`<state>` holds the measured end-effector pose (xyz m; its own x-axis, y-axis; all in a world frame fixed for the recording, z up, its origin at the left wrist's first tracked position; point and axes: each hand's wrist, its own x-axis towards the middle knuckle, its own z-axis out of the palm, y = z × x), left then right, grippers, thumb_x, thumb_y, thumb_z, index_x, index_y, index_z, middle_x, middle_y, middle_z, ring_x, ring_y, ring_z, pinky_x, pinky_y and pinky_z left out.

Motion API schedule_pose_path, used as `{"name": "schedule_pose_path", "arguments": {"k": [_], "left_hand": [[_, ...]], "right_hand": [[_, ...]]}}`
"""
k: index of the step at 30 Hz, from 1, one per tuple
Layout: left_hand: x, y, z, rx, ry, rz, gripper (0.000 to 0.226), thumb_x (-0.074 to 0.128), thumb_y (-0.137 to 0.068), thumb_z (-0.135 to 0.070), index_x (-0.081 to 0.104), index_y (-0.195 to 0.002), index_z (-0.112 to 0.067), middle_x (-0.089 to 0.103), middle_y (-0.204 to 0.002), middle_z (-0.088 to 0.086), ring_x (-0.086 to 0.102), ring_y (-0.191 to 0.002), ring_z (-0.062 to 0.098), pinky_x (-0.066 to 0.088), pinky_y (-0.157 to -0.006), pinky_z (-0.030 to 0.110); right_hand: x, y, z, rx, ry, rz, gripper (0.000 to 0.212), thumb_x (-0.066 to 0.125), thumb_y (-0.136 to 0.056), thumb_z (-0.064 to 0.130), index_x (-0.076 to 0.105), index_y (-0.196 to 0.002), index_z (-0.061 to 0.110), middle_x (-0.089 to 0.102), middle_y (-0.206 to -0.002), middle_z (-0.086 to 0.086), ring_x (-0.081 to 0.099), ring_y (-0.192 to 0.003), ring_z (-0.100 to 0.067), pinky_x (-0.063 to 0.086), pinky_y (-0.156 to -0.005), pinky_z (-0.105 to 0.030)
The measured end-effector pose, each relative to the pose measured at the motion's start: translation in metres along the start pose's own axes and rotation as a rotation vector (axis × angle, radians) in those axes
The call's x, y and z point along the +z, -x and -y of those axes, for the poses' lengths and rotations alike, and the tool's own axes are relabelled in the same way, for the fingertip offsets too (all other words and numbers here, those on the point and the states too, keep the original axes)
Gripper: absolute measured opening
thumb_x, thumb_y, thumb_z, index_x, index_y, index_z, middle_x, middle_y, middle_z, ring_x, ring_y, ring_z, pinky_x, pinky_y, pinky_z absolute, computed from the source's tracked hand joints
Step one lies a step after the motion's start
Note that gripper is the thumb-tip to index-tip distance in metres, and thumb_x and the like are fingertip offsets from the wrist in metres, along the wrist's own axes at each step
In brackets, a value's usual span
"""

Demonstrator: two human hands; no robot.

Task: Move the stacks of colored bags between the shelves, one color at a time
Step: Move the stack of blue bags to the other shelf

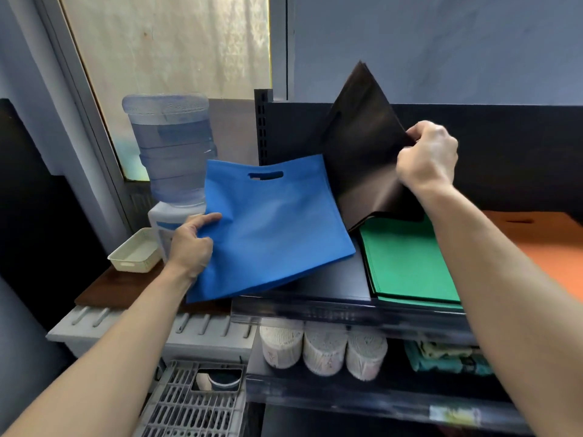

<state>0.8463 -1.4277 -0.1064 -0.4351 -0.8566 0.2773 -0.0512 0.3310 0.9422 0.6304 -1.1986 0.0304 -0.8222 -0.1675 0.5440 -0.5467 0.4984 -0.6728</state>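
My left hand (192, 241) grips the left edge of a blue bag stack (271, 228), which is tilted, its right part over the dark top shelf (331, 279). My right hand (427, 156) pinches the edge of a black bag stack (362, 146) and holds it raised and tilted, its lower edge resting on a green bag stack (410, 263) that lies flat on the shelf. An orange bag stack (542, 241) lies flat at the right, partly hidden by my right forearm.
A water dispenser with a large bottle (172, 149) stands left of the shelf beside a small cream basket (135, 255) on a brown board. Paper rolls (321, 348) and folded cloths (448, 357) fill the lower shelf. A grey plastic crate (195, 402) sits below left.
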Motion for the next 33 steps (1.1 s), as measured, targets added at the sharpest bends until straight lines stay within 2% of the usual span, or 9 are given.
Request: {"name": "schedule_pose_path", "arguments": {"k": [2, 7, 10, 16, 20, 25, 28, 31, 33], "left_hand": [[0.008, 0.001, 0.003, 0.036, -0.102, 0.031, 0.060, 0.033, -0.074, 0.025, 0.062, -0.114, -0.008, 0.052, -0.123, 0.001, 0.054, -0.112, 0.022, 0.045, -0.097, 0.032], [0.030, 0.001, 0.003, 0.074, -0.290, 0.092, 0.059, 0.034, -0.071, 0.024, 0.059, -0.119, 0.002, 0.051, -0.127, 0.010, 0.051, -0.116, 0.026, 0.038, -0.102, 0.027], [0.044, 0.000, -0.001, 0.093, -0.392, 0.139, 0.059, 0.036, -0.074, 0.020, 0.056, -0.124, -0.001, 0.048, -0.130, 0.008, 0.049, -0.119, 0.025, 0.035, -0.101, 0.023], [0.069, 0.001, -0.003, -0.005, -0.730, 0.366, 0.054, 0.040, -0.086, 0.002, 0.041, -0.138, -0.013, 0.029, -0.141, 0.012, 0.041, -0.126, 0.031, 0.030, -0.108, 0.035], [0.083, 0.011, -0.021, 0.037, -1.029, 0.335, 0.043, 0.045, -0.091, -0.012, 0.045, -0.133, -0.020, 0.025, -0.143, 0.013, 0.033, -0.127, 0.035, 0.026, -0.105, 0.041], [0.124, 0.027, -0.058, 0.279, -0.493, 0.415, 0.052, 0.049, -0.094, -0.015, 0.033, -0.143, -0.024, 0.041, -0.135, 0.004, 0.046, -0.120, 0.025, 0.039, -0.101, 0.039], [0.140, 0.028, -0.084, 0.301, -0.249, 0.411, 0.061, 0.050, -0.095, -0.014, 0.021, -0.147, -0.029, 0.041, -0.132, 0.002, 0.048, -0.114, 0.022, 0.043, -0.093, 0.030], [0.148, 0.023, -0.101, 0.302, -0.108, 0.386, 0.069, 0.050, -0.094, -0.012, 0.013, -0.148, -0.033, 0.036, -0.136, 0.002, 0.050, -0.112, 0.022, 0.043, -0.098, 0.035], [0.154, 0.020, -0.108, 0.287, -0.069, 0.381, 0.073, 0.050, -0.094, -0.012, 0.007, -0.148, -0.036, 0.030, -0.141, 0.002, 0.047, -0.119, 0.027, 0.042, -0.101, 0.039]], "right_hand": [[-0.008, 0.000, -0.006, 0.025, 0.010, -0.024, 0.043, 0.048, -0.082, 0.001, 0.058, -0.122, 0.013, 0.059, -0.123, -0.014, 0.053, -0.115, -0.034, 0.042, -0.095, -0.032], [-0.027, 0.002, -0.021, 0.073, 0.025, -0.084, 0.042, 0.047, -0.082, 0.000, 0.059, -0.119, 0.014, 0.061, -0.119, -0.015, 0.054, -0.112, -0.034, 0.043, -0.093, -0.032], [-0.037, 0.001, -0.022, 0.092, 0.036, -0.103, 0.042, 0.046, -0.081, -0.001, 0.060, -0.117, 0.014, 0.061, -0.117, -0.014, 0.055, -0.110, -0.034, 0.044, -0.092, -0.032], [-0.047, 0.000, -0.018, 0.083, 0.063, -0.098, 0.043, 0.046, -0.080, 0.000, 0.061, -0.116, 0.015, 0.061, -0.117, -0.015, 0.054, -0.111, -0.035, 0.045, -0.093, -0.036], [-0.049, -0.001, -0.008, 0.032, 0.104, -0.083, 0.047, 0.044, -0.081, 0.000, 0.060, -0.123, 0.015, 0.059, -0.122, -0.016, 0.052, -0.114, -0.036, 0.044, -0.095, -0.038], [-0.048, -0.005, 0.019, -0.129, 0.175, -0.086, 0.045, 0.043, -0.082, 0.001, 0.061, -0.122, 0.013, 0.059, -0.121, -0.019, 0.053, -0.112, -0.039, 0.045, -0.094, -0.040], [-0.051, -0.007, 0.029, -0.197, 0.201, -0.100, 0.042, 0.042, -0.081, 0.000, 0.063, -0.116, 0.010, 0.061, -0.116, -0.020, 0.054, -0.109, -0.040, 0.046, -0.091, -0.040], [-0.056, -0.011, 0.030, -0.222, 0.196, -0.108, 0.042, 0.042, -0.081, -0.001, 0.064, -0.114, 0.011, 0.062, -0.114, -0.020, 0.054, -0.107, -0.040, 0.046, -0.089, -0.040], [-0.059, -0.013, 0.026, -0.220, 0.181, -0.101, 0.043, 0.042, -0.080, -0.001, 0.065, -0.113, 0.012, 0.062, -0.113, -0.019, 0.055, -0.106, -0.039, 0.047, -0.089, -0.040]]}}
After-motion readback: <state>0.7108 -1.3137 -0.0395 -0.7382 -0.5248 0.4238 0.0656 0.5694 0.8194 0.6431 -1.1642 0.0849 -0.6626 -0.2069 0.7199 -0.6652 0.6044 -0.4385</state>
